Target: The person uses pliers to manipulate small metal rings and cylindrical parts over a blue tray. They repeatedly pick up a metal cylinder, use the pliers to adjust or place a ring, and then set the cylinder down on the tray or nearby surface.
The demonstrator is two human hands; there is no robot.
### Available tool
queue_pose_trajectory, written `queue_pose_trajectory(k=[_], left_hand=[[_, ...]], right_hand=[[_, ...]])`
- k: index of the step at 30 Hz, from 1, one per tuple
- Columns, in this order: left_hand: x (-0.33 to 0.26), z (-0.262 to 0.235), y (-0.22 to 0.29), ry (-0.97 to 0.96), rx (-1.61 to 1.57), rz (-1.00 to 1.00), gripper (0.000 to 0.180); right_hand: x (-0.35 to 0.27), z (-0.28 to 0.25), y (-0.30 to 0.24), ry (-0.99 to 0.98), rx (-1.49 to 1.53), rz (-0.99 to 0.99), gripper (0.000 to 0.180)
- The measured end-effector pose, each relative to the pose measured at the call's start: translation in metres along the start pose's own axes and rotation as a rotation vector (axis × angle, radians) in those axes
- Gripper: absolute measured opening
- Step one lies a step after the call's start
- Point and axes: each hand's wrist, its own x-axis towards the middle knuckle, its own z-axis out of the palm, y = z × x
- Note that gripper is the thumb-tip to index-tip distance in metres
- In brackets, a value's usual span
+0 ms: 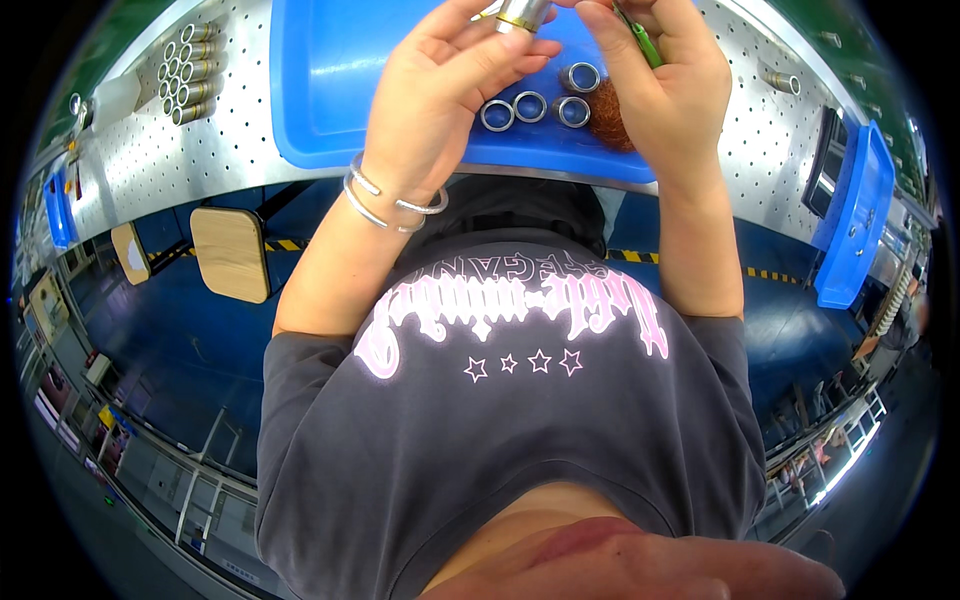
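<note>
A short silver metal tube with a yellowish band is gripped in the fingers of my left hand, at the top edge of the view. My right hand is closed around a slim green-handled tool; its kind and working end cannot be made out. Both hands are close together over a blue tray. Beneath them in the tray lie several open-ended metal tubes, seen end-on. Against these, near my right wrist, rests a tangled copper-coloured wire bundle, partly covered by that hand.
Similar tubes are stacked on the perforated metal table to the left. One tube lies on the right side. A blue bin and dark flat device are at the right edge. A wooden-topped stool stands left.
</note>
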Motion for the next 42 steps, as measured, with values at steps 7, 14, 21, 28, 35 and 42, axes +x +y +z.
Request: queue_pose_trajectory(k=[7, 14, 21, 28, 35, 42], left_hand=[[0.001, -0.004, -0.007, 0.012, 0.091, 0.011, 0.046], [0.004, -0.012, -0.016, -0.05, 0.328, 0.175, 0.033], [0.003, -0.01, -0.014, -0.077, 0.265, 0.053, 0.041], [0.002, 0.0, -0.01, 0.033, 0.143, 0.045, 0.044], [-0.002, 0.008, -0.002, 0.022, 0.086, 0.129, 0.049], [0.0, 0.003, -0.007, 0.007, 0.133, 0.14, 0.052]], right_hand=[[-0.003, 0.001, -0.006, -0.003, -0.119, -0.093, 0.016], [-0.011, -0.004, -0.009, 0.017, -0.045, -0.039, 0.016], [-0.005, -0.012, -0.009, 0.13, -0.062, -0.014, 0.013], [-0.005, -0.006, -0.002, 0.296, 0.051, -0.08, 0.024], [-0.008, -0.012, -0.003, 0.041, -0.215, -0.205, 0.018], [-0.008, -0.011, -0.001, 0.043, -0.235, -0.152, 0.017]])
